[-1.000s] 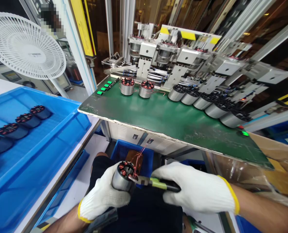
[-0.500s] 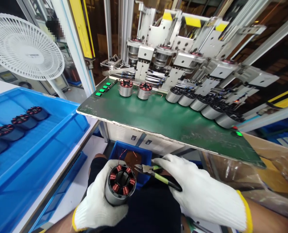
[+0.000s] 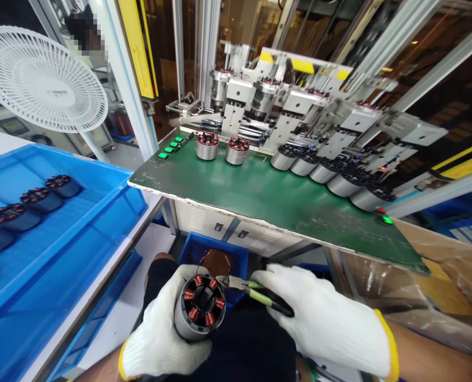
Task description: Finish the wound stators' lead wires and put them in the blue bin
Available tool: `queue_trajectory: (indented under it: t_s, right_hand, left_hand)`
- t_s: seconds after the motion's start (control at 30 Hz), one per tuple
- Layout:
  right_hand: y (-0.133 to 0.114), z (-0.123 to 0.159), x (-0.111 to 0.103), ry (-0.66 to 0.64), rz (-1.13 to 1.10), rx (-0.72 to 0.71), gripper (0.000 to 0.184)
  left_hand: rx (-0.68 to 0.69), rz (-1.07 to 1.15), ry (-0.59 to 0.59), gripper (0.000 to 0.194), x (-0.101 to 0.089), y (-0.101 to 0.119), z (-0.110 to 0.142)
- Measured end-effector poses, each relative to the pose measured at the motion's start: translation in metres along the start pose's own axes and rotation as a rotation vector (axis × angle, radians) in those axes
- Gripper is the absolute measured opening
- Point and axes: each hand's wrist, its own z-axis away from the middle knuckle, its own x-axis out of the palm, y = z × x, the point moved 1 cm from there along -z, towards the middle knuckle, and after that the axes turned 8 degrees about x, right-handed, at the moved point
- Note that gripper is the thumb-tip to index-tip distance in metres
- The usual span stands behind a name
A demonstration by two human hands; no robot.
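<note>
Right, the left hand [image 3: 160, 323] in its white knit glove is wrapped around a steel cylindrical stator with copper-red coils [image 3: 199, 307], held up in front of the person, coil end showing. The gloved right hand [image 3: 319, 318] grips green-and-black handled pliers [image 3: 265, 298], tips just beside the stator's rim. Below them sits a small blue plastic bin [image 3: 204, 239] holding a copper-coloured scrap [image 3: 217, 262]. Further on, two coiled stators [image 3: 207, 148] stand near the back edge of the green workbench [image 3: 260, 196], and a row of dark coiled stators [image 3: 41, 199] lies in a blue plastic tray [image 3: 101, 175] on the left.
</note>
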Motion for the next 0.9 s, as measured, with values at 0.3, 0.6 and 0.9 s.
queue_trajectory:
  t_s: [0.3, 0.6, 0.9]
  right_hand:
    - [-0.002, -0.004, -0.002, 0.093, 0.010, 0.019, 0.070]
    - [-0.021, -0.011, -0.001, 0.062, 0.075, -0.027, 0.080]
    - [-0.018, -0.022, 0.009, 0.131, 0.330, -0.105, 0.054]
  left_hand:
    - [0.024, 0.033, 0.040, 0.070, 0.003, 0.002, 0.003]
    - [0.054, 0.052, -0.049, 0.063, 0.001, 0.013, 0.001]
    - [0.014, 0.068, -0.192, 0.062, 0.001, 0.003, -0.002]
